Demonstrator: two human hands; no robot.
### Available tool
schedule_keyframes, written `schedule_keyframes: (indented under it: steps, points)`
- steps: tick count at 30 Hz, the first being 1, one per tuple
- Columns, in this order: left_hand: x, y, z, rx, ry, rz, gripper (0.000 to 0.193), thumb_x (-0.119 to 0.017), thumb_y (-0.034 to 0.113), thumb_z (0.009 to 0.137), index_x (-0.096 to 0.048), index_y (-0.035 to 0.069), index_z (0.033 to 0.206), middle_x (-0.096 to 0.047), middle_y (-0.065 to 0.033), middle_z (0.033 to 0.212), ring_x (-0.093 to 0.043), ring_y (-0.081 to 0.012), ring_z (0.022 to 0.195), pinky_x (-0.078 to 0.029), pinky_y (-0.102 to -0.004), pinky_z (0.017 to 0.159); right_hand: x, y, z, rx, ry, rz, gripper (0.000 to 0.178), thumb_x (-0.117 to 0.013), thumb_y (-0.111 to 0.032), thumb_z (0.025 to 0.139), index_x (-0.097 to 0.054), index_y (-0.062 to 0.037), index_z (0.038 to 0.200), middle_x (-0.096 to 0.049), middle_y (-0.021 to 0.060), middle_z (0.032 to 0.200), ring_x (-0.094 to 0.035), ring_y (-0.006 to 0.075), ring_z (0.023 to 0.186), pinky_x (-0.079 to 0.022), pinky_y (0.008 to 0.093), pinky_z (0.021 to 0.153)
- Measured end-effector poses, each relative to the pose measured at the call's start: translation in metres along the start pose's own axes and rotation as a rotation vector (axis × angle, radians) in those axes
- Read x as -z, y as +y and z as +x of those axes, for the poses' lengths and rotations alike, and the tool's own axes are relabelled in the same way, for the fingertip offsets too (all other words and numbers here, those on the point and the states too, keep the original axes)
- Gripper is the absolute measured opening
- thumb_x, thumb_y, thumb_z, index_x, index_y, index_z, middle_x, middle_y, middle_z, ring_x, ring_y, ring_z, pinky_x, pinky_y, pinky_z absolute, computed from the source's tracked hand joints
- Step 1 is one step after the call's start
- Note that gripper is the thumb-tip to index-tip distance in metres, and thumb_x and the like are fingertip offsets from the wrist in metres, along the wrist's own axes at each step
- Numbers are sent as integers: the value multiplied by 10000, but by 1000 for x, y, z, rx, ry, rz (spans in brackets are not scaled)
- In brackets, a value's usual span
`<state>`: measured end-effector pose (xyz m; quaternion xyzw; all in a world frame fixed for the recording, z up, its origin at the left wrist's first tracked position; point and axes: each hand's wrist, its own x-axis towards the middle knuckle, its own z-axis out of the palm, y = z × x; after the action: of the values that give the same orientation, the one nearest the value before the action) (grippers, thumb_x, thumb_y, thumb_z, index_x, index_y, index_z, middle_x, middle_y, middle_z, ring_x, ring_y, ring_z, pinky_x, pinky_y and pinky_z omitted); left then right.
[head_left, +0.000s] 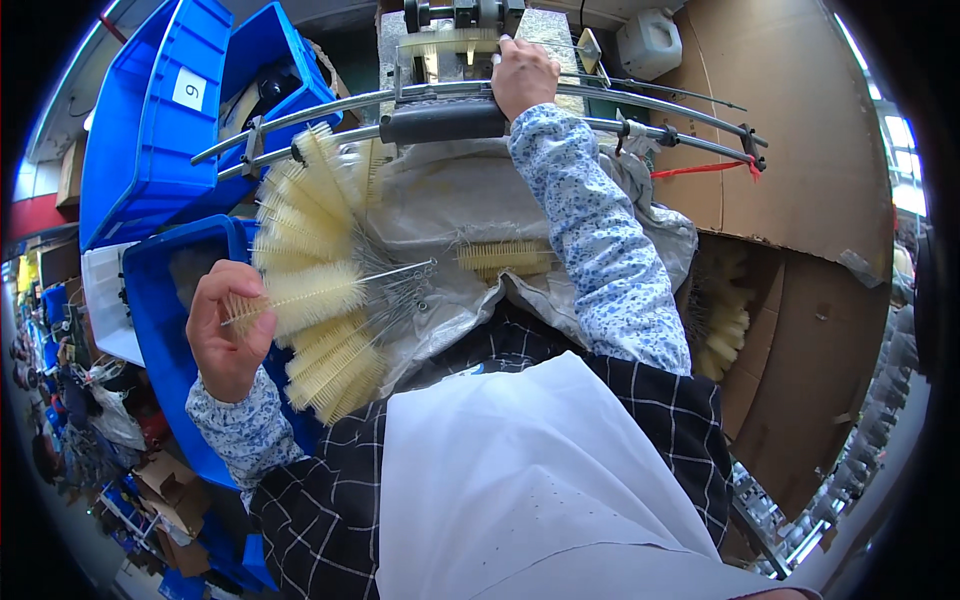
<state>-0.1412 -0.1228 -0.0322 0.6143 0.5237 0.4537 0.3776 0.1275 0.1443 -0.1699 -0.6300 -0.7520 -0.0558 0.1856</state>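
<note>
My left hand [228, 335] pinches the bristle tip of a cream bottle brush [318, 297]. Its twisted wire handle points right and ends in a small loop. Beneath and around it, several similar bottle brushes [305, 215] lie fanned out, their wire handles bunched toward the middle. My right hand [525, 77] reaches far forward, fingers curled over the carriage [445, 90] of a machine on two metal rails. Below the carriage is a dark padded roller [445, 120]. Cream bristles show beside my right fingertips; whether they touch them I cannot tell. Another bristle piece [505, 257] lies on the whitish sheet [440, 195].
Blue bins [150, 130] stand at the left, one [165, 345] beside my left arm. Cardboard [800, 130] walls the right side, with more brushes [725, 310] by it. A red tie [705, 170] hangs from the rail's right end. A white jug [650, 45] stands behind.
</note>
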Motion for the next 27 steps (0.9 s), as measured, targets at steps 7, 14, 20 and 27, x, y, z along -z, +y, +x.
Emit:
schedule_keyframes:
  steps: [7,14,20,27]
  points:
    - [3,0,3,4,19,10,208,-565,80,757,-464,29,932,-471,-87,899,-438,-144,814,-343,-259,750,19,53,1,17,-6,-45,198,-519,-140,739,-601,-80,909,-604,87,911,-568,279,878,-445,396,761]
    - [10,-8,-11,-5,151,66,178,-504,68,817,-458,20,982,-480,-105,995,-451,-153,909,-341,-277,824,22,139,14,101,3,19,166,-551,-166,732,-603,-90,870,-610,112,861,-579,298,850,-459,417,731]
    - [-3,-7,6,7,81,-22,243,-528,17,804,-470,14,1040,-482,-62,1026,-479,-105,881,-408,-227,744,32,183,52,94,-97,-168,288,-476,-294,800,-607,-147,1010,-605,160,929,-570,318,885,-448,404,765]
    - [-17,-19,22,57,-43,-224,226,-547,50,825,-462,45,1034,-463,-21,954,-465,-74,828,-408,-192,698,108,229,21,54,-571,305,285,-424,-82,831,-556,-102,1083,-594,90,1007,-573,236,886,-438,329,762]
